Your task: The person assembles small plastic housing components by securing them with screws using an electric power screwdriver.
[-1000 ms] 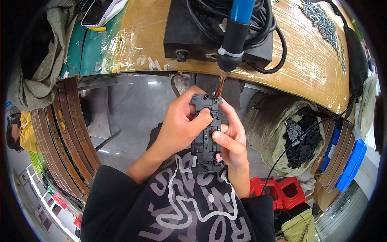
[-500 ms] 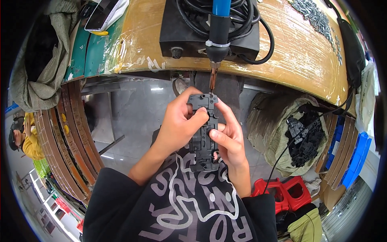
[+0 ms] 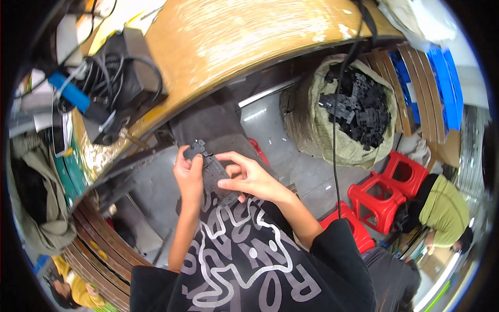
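A long black moulded plastic part (image 3: pixel 214 174), with ribs and small holes, is held in front of my shirt. My left hand (image 3: pixel 188 174) grips its far left end, thumb lying on top. On the other side my right hand (image 3: pixel 252 179) pinches its right edge, index finger and thumb against the plastic. Up to the left, a blue-and-black tool (image 3: pixel 70 92), apparently an electric screwdriver, stands by the bench edge. Its tip is apart from the part. Near it sits a black box (image 3: pixel 139 65) with coiled cables.
A woven sack (image 3: pixel 301 125) full of black plastic parts (image 3: pixel 364 112) stands right of the bench (image 3: pixel 218 36). Red stools (image 3: pixel 382 200) are on the floor at right, near a person in green (image 3: pixel 444 210). A black cable (image 3: pixel 336 156) hangs across the right side.
My view has swung to the right, so the bench and tool now appear farther left. The black plastic part, earlier under the tool's tip, is now away from it, still in both hands.
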A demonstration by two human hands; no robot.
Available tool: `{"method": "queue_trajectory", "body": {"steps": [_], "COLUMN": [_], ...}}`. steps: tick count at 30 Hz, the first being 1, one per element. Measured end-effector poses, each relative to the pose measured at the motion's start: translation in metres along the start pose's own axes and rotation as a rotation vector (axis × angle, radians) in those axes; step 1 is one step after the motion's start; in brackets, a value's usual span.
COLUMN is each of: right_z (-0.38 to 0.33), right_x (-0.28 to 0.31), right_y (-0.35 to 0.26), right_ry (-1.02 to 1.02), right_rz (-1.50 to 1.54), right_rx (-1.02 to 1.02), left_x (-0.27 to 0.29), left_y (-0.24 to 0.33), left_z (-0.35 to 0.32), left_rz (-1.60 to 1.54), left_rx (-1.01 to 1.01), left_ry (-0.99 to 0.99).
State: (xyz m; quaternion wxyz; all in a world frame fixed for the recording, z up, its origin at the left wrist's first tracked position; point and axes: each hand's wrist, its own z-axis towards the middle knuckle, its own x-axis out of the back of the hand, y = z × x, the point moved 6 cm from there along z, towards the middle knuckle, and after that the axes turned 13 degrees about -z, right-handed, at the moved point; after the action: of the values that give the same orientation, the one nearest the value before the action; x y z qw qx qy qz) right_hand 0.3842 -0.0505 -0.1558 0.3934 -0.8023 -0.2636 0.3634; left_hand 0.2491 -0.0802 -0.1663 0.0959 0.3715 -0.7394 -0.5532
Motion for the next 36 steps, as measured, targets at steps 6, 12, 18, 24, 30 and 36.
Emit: {"method": "queue_trajectory", "body": {"steps": [6, 12, 18, 24, 30, 36], "right_z": [-0.02, -0.024, -0.09, -0.169, -0.177, -0.15], "right_x": [0.041, 0.124, 0.226, 0.315, 0.352, 0.301], "right_y": [0.038, 0.097, 0.086, 0.032, 0.03, 0.06], "right_ry": [0.148, 0.631, 1.275, 1.704, 1.611, 1.595], "right_rz": [0.096, 0.709, 0.579, 0.344, 0.32, 0.201], "right_rx": [0.004, 0.163, 0.559, 0.684, 0.577, 0.422], "left_x": [-0.023, -0.034, -0.041, -0.055, -0.056, -0.055], "left_y": [-0.028, -0.041, -0.056, -0.066, -0.068, -0.071], "left_z": [0.01, 0.016, 0.013, 0.008, 0.011, 0.014], "left_rz": [0.166, 0.353, 0.427, 0.53, 0.528, 0.522], "left_rx": [0.093, 0.211, 0.294, 0.277, 0.287, 0.287], "left_ry": [-0.126, -0.285, -0.321, -0.451, -0.425, -0.435]}}
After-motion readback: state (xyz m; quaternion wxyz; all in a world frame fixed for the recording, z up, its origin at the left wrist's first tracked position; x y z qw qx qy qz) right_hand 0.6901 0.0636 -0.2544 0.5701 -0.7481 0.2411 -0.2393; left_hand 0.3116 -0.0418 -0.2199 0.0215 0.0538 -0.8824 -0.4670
